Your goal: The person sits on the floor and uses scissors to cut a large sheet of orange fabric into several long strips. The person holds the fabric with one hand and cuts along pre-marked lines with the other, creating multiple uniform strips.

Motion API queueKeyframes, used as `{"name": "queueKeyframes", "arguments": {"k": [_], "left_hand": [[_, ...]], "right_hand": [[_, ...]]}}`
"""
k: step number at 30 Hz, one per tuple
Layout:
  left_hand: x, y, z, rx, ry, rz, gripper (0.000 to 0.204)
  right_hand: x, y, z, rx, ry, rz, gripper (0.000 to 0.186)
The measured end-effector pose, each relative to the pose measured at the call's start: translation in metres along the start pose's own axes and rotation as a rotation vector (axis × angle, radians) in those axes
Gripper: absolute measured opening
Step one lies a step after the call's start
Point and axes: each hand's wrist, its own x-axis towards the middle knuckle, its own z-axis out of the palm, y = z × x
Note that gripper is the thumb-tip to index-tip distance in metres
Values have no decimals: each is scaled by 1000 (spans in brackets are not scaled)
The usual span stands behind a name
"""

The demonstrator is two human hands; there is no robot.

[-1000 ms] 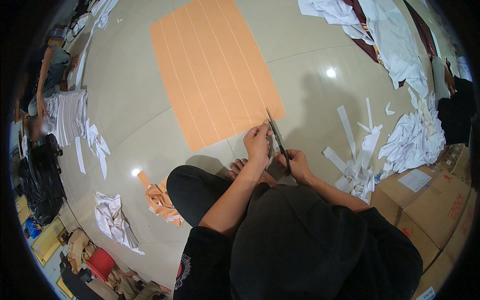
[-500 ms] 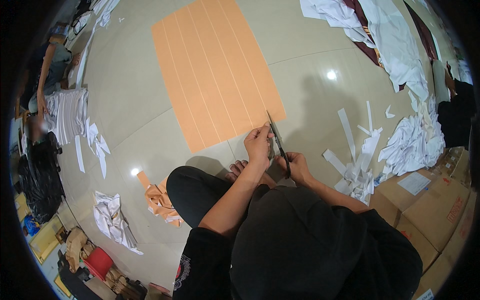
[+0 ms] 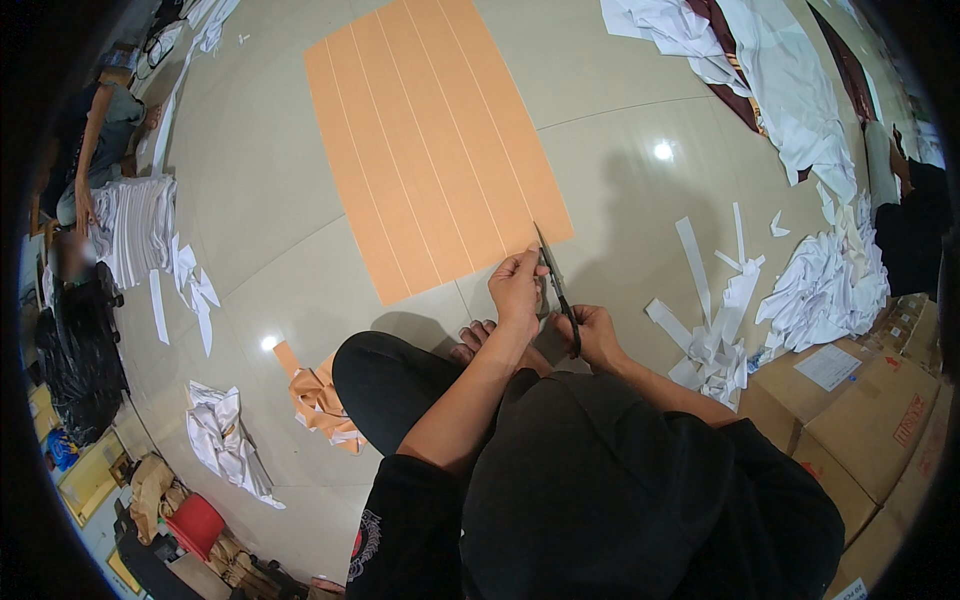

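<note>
A large orange sheet [image 3: 430,150] with thin white lines along its length lies spread on the floor ahead of me. At its near right corner, my left hand [image 3: 515,290] pinches the near edge between thumb and fingers. My right hand [image 3: 597,335] grips the dark handles of a pair of scissors [image 3: 562,293]. The blades point away from me, close beside my left fingers, and their tip lies over the sheet near the rightmost white line. Whether the blades are parted is too fine to tell.
White strips [image 3: 720,340] lie to my right, near a white cloth heap [image 3: 830,280] and cardboard boxes [image 3: 860,400]. Crumpled orange pieces [image 3: 325,405] and a white bundle [image 3: 225,440] are at left. A person's arm [image 3: 90,150] reaches to a stack of white cloth [image 3: 135,230].
</note>
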Motion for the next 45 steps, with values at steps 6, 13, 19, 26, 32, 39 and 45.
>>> {"name": "queueKeyframes", "arguments": {"k": [6,13,19,26,32,39,45], "left_hand": [[1,-1,-1,-27,36,11,30],[-4,-1,-2,-86,15,43,28],[-4,-2,-3,-96,-1,54,27],[-6,-1,-1,-122,-5,42,27],[-5,-2,-2,-127,-1,34,27],[-3,-3,-3,-114,-1,46,26],[-3,-3,-5,-101,-11,46,26]], "right_hand": [[2,-1,1,14,10,22,33],[13,-17,5,2,12,33,34],[24,-21,6,16,-2,26,33],[26,-24,9,45,0,29,32],[23,-28,11,48,19,35,31],[28,-19,11,73,17,17,29],[26,-21,12,91,14,16,29]]}}
